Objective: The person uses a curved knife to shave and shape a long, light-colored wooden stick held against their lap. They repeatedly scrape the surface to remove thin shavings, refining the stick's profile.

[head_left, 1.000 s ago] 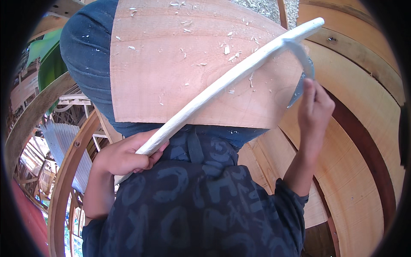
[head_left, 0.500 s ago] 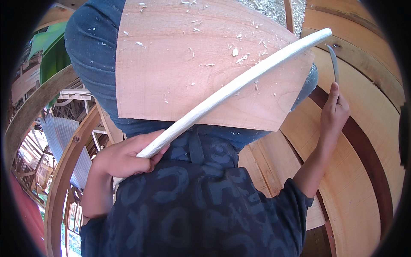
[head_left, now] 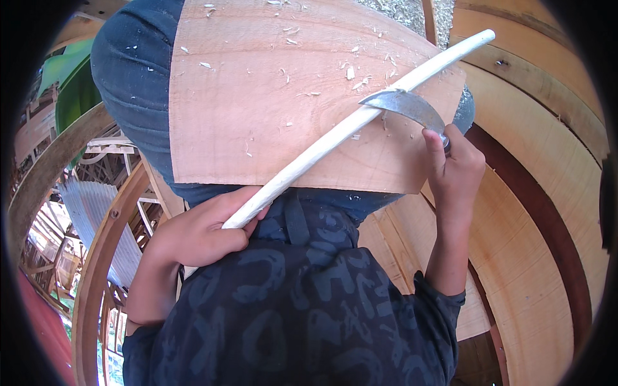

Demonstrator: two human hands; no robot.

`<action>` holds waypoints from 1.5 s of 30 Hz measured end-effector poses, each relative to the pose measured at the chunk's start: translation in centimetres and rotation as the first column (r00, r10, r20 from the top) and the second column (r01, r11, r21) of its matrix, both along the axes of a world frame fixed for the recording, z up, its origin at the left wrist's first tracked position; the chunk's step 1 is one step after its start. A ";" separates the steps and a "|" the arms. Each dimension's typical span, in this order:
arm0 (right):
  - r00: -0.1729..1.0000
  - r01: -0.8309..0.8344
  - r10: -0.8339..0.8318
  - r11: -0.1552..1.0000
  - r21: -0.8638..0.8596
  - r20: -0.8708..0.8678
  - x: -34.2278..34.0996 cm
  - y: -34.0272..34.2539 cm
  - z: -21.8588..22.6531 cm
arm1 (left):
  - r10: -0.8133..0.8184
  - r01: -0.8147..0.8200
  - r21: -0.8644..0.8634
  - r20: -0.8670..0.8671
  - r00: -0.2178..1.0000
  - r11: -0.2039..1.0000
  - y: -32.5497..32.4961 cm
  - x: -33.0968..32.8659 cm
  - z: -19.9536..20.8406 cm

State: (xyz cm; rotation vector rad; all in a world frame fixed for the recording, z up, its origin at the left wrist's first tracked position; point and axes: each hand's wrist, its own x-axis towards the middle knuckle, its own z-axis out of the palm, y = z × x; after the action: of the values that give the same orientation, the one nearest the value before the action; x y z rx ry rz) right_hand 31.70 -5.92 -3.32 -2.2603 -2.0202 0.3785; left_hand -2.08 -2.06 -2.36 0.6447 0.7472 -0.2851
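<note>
A pale, peeled wooden stick [head_left: 315, 152] slants across a flat wooden board [head_left: 232, 122] on my lap. My left hand [head_left: 215, 225] is wrapped round the stick's near end. In my right hand [head_left: 456, 166] is a knife with a curved blade [head_left: 412, 108], its handle mostly hidden by the fingers. The blade lies across the upper half of the stick and touches it. A small curl of wood shows at the blade's edge. Shavings [head_left: 350, 73] are scattered over the board.
Curved wooden planks [head_left: 534, 128] run along the right side. At the left are a curved wooden rib [head_left: 106, 257], a corrugated sheet [head_left: 96, 219] and a green leaf-like shape [head_left: 74, 90]. More shavings [head_left: 399, 16] lie beyond the board.
My right hand has brought the knife left and inward, from beside the stick's far end onto the stick. My left hand has shifted slightly right with the stick still in it.
</note>
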 end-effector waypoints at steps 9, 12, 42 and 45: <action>0.918 0.361 -0.367 0.930 -0.066 -0.151 3.2 -0.3 1.7 | 0.055 -0.052 -0.156 0.018 0.998 0.986 -0.3 -1.8 -0.7; 0.994 0.004 -0.012 0.997 -0.074 -0.105 -2.4 -0.7 1.6 | 0.035 -0.033 -0.213 0.004 0.999 0.976 -0.3 -1.2 -1.0; 0.876 0.468 -0.454 0.882 -0.059 0.161 7.3 2.0 1.2 | 0.201 -0.136 -0.648 0.027 0.979 0.749 -1.3 -2.7 -3.2; 0.984 0.150 -0.154 0.988 -0.045 -0.090 1.0 0.1 1.6 | 0.203 -0.131 -0.638 0.040 0.978 0.759 -1.4 -2.1 -3.5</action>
State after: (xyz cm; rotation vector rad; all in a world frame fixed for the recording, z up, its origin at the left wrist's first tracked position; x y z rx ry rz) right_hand 32.70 -5.83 -1.73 -2.3532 -1.7973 0.5030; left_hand -4.19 -3.41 -5.89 -0.0577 0.5490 -0.3124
